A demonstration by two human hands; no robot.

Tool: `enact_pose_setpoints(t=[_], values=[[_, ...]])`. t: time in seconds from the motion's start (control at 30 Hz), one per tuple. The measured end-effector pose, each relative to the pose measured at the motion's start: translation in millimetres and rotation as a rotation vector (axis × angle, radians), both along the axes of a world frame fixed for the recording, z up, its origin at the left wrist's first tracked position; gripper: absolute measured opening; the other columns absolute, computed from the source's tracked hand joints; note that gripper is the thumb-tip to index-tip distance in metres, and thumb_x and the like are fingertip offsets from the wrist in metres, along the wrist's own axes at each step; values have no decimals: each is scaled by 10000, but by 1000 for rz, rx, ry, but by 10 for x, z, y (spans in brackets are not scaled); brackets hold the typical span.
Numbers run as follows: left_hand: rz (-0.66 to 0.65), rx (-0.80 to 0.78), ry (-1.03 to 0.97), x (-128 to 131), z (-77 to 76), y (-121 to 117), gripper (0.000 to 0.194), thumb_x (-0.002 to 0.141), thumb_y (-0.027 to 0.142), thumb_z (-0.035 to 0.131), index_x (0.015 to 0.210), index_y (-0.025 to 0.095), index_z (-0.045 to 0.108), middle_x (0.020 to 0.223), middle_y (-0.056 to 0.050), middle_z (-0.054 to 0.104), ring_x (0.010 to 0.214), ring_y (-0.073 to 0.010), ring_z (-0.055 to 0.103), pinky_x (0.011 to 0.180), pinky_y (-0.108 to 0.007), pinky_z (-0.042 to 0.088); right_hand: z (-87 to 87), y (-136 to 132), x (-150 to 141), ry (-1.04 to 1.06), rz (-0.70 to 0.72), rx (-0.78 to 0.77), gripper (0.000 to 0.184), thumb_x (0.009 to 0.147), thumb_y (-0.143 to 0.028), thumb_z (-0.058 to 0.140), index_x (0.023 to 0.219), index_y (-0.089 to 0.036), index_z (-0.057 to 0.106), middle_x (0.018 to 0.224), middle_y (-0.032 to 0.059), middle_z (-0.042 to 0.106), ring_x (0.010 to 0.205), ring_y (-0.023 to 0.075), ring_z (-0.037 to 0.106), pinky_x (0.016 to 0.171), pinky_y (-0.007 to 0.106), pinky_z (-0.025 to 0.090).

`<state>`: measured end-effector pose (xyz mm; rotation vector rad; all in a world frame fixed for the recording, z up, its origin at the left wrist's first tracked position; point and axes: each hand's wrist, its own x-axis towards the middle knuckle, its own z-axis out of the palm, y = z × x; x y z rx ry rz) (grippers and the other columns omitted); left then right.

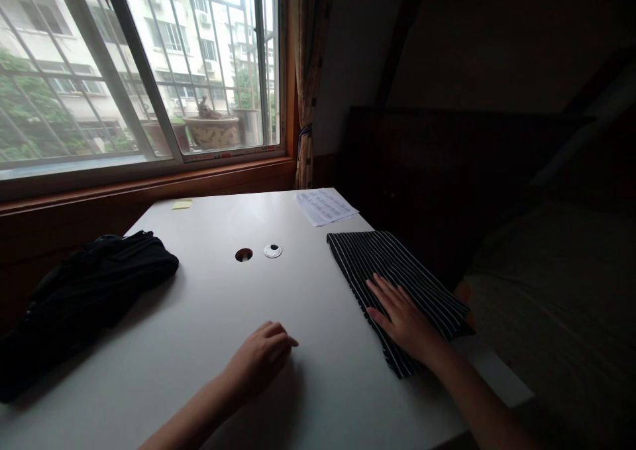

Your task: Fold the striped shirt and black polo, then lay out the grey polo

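Note:
A folded black cloth with white stripes point(355, 254) lies at the right side of the white table point(209, 317), its far right corner reaching the table's edge. My right hand point(397, 314) rests flat on the cloth, palm down, with its fingers stretched out and slightly apart. Over the middle of the table, left of the cloth, my left hand point(261, 357) hovers with its fingers curled in. Nothing shows in it, though its palm faces down and is hidden. A dark crumpled garment point(99, 284) lies in a heap along the table's left side.
Printed sheets of paper point(325, 207) lie at the far right corner, and a yellow sticky note point(181, 204) at the far left. Mid-table there is a round cable hole point(243, 255) with its white cover point(273, 250) beside it. Behind stands a barred window point(209, 59) with a curtain point(305, 105).

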<state>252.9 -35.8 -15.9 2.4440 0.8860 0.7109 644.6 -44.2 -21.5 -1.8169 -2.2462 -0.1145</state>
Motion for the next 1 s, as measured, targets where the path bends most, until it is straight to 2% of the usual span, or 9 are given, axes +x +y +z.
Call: enact_pose_setpoints(t=[0.1,0.2,0.27,0.37,0.5,0.67,0.83,1.0], values=[[73,93,-30,-328,-118,92,266,982,166,486,1121,259,692,1034,-70,702,951,-177,658,827,-309,564,122,278,-177,20,-31,-19,712,1018,-608,323,1616,-247,187,1679,92,158,1531,275,217,1222,557,238],[128,192,-48,-514,-213,186,270,991,170,488,1164,265,672,1120,-71,708,1088,-191,650,909,-334,569,180,590,-347,14,-44,-10,727,1024,-600,291,1616,-191,187,1678,118,136,1540,269,185,1226,549,223],[156,231,-34,-559,-253,232,278,991,175,495,1197,266,659,1177,-74,704,1178,-208,623,963,-367,563,155,759,-453,-14,-48,12,724,1027,-581,293,1609,-160,211,1675,130,141,1543,267,175,1231,540,204],[169,247,19,-563,-283,256,296,993,192,496,1237,269,645,1248,-80,686,1259,-229,584,1003,-400,558,27,896,-583,-72,-67,8,703,1024,-539,326,1587,-121,279,1670,142,155,1541,279,180,1234,540,178],[145,249,107,-553,-310,255,296,995,217,497,1240,279,651,1292,-72,672,1289,-240,569,1023,-420,557,-152,884,-678,-131,-76,-10,617,1019,-449,361,1527,-104,412,1653,149,226,1535,282,200,1233,534,162],[125,272,148,-566,-311,264,309,976,226,524,1247,281,662,1321,-86,659,1302,-260,561,1025,-435,561,-185,757,-667,-121,-51,-6,545,1019,-374,361,1489,-123,478,1631,138,302,1520,260,255,1234,490,182],[133,277,161,-558,-254,237,319,976,218,522,1256,286,659,1332,-79,655,1311,-259,557,1031,-427,557,-199,628,-611,-65,-41,-5,569,1016,-388,376,1520,-131,433,1635,131,296,1522,261,251,1229,491,211],[132,285,173,-554,-264,240,322,966,214,538,1256,289,657,1333,-67,656,1311,-259,559,1037,-425,554,-240,586,-594,-35,-37,13,566,1002,-376,391,1533,-179,413,1634,119,309,1515,265,269,1225,512,218]])
